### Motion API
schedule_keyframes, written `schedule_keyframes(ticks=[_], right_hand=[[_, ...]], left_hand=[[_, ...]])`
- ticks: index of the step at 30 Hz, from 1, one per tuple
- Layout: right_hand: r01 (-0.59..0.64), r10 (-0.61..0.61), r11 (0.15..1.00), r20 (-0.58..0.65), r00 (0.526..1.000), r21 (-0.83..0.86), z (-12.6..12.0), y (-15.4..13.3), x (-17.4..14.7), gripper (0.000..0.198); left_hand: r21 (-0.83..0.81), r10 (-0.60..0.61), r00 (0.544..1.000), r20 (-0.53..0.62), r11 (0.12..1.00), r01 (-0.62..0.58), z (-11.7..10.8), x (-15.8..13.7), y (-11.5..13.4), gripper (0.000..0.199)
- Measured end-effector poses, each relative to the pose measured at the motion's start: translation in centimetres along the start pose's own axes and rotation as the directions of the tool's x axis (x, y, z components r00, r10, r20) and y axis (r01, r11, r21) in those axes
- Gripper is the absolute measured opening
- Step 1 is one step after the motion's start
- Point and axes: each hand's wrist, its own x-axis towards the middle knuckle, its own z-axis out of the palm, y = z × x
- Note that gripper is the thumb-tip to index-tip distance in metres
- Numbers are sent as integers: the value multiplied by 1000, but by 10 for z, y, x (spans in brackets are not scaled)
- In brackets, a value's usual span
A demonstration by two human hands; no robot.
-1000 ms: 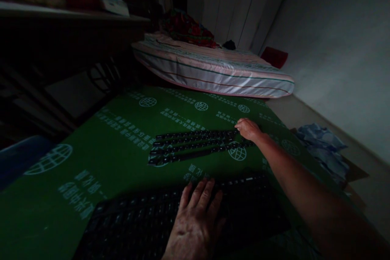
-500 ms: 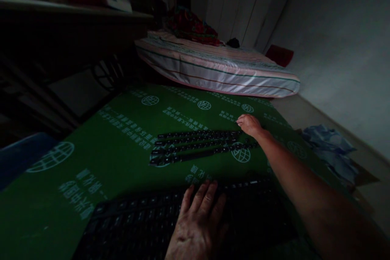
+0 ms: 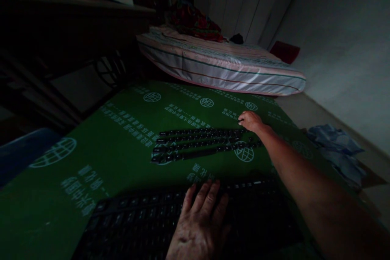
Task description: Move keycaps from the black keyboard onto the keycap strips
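Working at a green surface, facing a bed at top centre, with a shelf at upper left, a blue object jutting in at the left edge, and cloth on the floor at right. Crossing the lower right with the right forearm, hiding part of that edge. Keeping bare room at left, a bare strip between keyboard and rows of keys, and more beyond the rows toward the bed. Resting the left hand on the keyboard at bottom centre, fingers spread open. Pinching a dark piece, too small to identify, in the right hand, just above the right end of the rows at mid-frame. Holding the right hand slightly farther from the rows than a second ago, while leaving the left hand on the keyboard.
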Motion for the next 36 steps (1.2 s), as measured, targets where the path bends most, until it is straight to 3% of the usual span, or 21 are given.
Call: schedule_keyframes(ticks=[5,9,12,14,16,18,22,27,30,33,36], right_hand=[[66,-64,996,-30,997,53,-10,1,-1,13],[172,-167,978,-50,985,118,-32,-7,-19,13],[297,-291,936,-57,955,188,-48,-20,-56,10],[465,-444,821,-141,885,331,-54,-30,-91,10],[555,-521,731,-199,830,398,-56,-40,-130,9],[588,-560,694,-203,804,416,-53,-48,-165,11],[586,-551,701,-213,807,405,-41,-59,-208,12],[590,-533,715,-253,807,375,-27,-60,-217,11],[592,-535,717,-254,806,368,-23,-61,-216,11],[591,-543,713,-235,806,377,-21,-62,-215,11],[594,-549,704,-231,803,390,-21,-61,-215,11]], left_hand=[[-32,-32,997,-66,999,30,8,0,4,35],[-68,-44,999,4,997,44,3,2,7,35],[-104,-60,997,52,992,65,-2,4,9,35],[-123,-71,995,68,989,79,-3,4,10,34],[-137,-77,994,79,987,87,-3,4,11,34],[-143,-77,993,88,986,89,-2,5,12,35],[-164,-81,992,95,982,96,-2,6,12,39],[-245,-113,990,81,961,130,0,4,11,44],[-365,-210,977,-32,913,184,2,3,8,39],[-518,-366,919,-148,820,243,3,2,4,28],[-619,-477,857,-194,737,271,1,2,2,25]])
